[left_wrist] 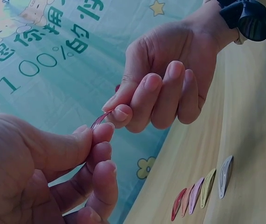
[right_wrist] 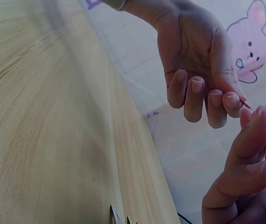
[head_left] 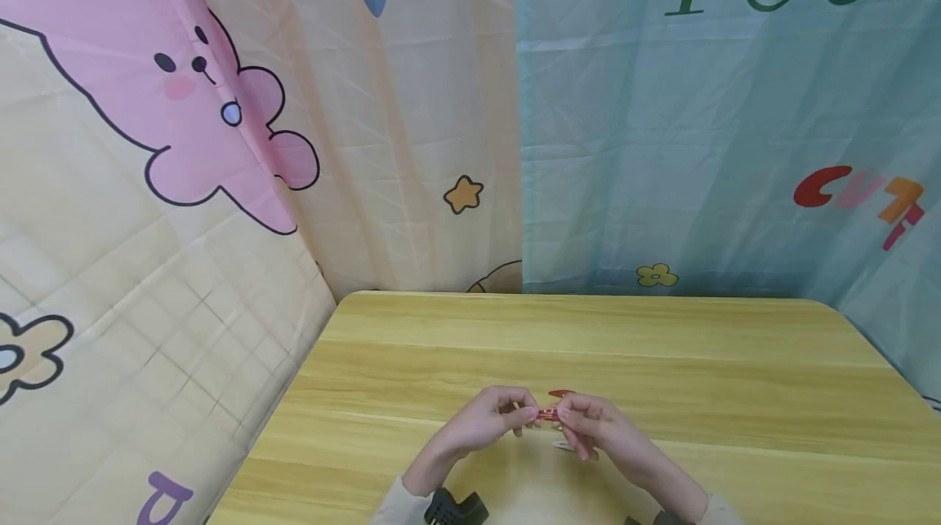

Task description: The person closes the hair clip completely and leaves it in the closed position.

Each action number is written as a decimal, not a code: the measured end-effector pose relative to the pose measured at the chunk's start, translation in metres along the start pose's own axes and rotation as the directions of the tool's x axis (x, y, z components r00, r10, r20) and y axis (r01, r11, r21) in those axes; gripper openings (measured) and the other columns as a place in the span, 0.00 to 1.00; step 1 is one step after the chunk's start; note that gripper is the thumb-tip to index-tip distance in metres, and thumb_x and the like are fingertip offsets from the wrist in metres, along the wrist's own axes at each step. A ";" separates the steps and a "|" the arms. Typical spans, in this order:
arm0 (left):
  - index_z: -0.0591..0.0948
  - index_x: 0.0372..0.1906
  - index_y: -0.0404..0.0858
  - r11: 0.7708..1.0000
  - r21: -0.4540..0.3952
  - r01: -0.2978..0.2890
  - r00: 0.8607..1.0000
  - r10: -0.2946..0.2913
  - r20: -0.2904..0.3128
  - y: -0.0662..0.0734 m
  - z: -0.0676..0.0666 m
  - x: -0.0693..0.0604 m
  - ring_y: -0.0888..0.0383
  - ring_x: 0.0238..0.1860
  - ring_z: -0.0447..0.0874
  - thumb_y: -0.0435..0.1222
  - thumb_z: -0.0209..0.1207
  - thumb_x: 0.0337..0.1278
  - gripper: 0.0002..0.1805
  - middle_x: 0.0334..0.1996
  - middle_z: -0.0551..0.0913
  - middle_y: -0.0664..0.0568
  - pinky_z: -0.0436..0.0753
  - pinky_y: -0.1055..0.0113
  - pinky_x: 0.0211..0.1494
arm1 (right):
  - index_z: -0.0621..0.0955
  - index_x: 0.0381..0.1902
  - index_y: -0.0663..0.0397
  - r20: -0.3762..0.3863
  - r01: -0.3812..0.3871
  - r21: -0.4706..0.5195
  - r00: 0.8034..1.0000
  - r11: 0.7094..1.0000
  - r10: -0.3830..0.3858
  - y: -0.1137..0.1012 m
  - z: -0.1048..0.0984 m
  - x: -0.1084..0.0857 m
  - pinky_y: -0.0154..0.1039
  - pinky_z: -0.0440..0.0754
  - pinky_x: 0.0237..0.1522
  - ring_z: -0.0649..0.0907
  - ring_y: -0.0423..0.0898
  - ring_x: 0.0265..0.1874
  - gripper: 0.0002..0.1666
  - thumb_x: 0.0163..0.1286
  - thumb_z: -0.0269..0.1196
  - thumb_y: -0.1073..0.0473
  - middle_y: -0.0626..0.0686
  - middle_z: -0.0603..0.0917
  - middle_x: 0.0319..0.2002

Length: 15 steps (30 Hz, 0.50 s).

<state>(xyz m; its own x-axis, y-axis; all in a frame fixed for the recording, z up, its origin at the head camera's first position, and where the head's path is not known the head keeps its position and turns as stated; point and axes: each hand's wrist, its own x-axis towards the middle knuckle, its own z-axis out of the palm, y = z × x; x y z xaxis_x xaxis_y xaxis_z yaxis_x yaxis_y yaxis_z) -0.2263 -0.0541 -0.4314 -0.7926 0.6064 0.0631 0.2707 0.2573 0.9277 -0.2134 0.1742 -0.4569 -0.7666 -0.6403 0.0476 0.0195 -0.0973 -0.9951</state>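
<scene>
A dark red snap hair clip (head_left: pixel 548 414) is held up over the table between both hands. My left hand (head_left: pixel 488 419) pinches one end of it between thumb and index finger. The opposite end sits between the thumb and index finger of my right hand (head_left: pixel 599 427). Seen edge-on in the left wrist view, the clip (left_wrist: pixel 100 120) looks slightly bowed; fingertips hide both its ends. Below the hands, a row of clips lies on the table: red (left_wrist: pixel 178 204), orange (left_wrist: pixel 187 201), pink (left_wrist: pixel 195 192), yellow (left_wrist: pixel 208 187) and grey (left_wrist: pixel 225 176).
The wood-grain table (head_left: pixel 353 362) has rounded far corners. Printed curtains hang behind it, a cream one (head_left: pixel 412 100) and a blue one (head_left: pixel 603 125). A black device (head_left: pixel 456 507) is strapped at the left wrist.
</scene>
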 end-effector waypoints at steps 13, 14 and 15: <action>0.81 0.32 0.35 1.000 -0.001 -0.008 1.000 0.008 -0.012 -0.003 0.001 0.000 0.63 0.25 0.74 0.34 0.55 0.65 0.08 0.27 0.79 0.55 0.77 0.59 0.35 | 0.66 0.41 0.79 -0.047 -0.042 -0.036 0.998 0.998 0.041 -0.002 0.002 0.001 0.31 0.67 0.21 0.71 0.38 0.16 0.24 0.75 0.51 0.55 0.45 0.74 0.20; 0.81 0.32 0.35 1.000 -0.002 -0.010 1.000 0.010 -0.012 -0.003 0.001 0.000 0.63 0.25 0.74 0.33 0.55 0.65 0.08 0.27 0.80 0.54 0.77 0.59 0.36 | 0.67 0.41 0.79 -0.056 -0.048 -0.041 0.997 0.998 0.045 -0.003 0.002 0.001 0.31 0.66 0.21 0.71 0.38 0.16 0.24 0.75 0.51 0.55 0.46 0.74 0.20; 0.81 0.32 0.35 1.000 -0.002 -0.011 1.000 0.011 -0.014 -0.003 0.001 0.000 0.63 0.26 0.74 0.33 0.55 0.65 0.08 0.27 0.80 0.53 0.77 0.59 0.36 | 0.68 0.41 0.79 -0.065 -0.054 -0.046 0.997 0.997 0.051 -0.003 0.002 0.001 0.31 0.66 0.20 0.71 0.38 0.16 0.24 0.75 0.51 0.54 0.46 0.74 0.20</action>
<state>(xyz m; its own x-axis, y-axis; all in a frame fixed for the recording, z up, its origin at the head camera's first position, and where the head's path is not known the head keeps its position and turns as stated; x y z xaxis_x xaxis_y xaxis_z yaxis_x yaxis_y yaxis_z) -0.2269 -0.0539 -0.4346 -0.7971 0.5988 0.0781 0.2779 0.2489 0.9278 -0.2125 0.1721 -0.4536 -0.8045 -0.5939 -0.0088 0.0313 -0.0276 -0.9991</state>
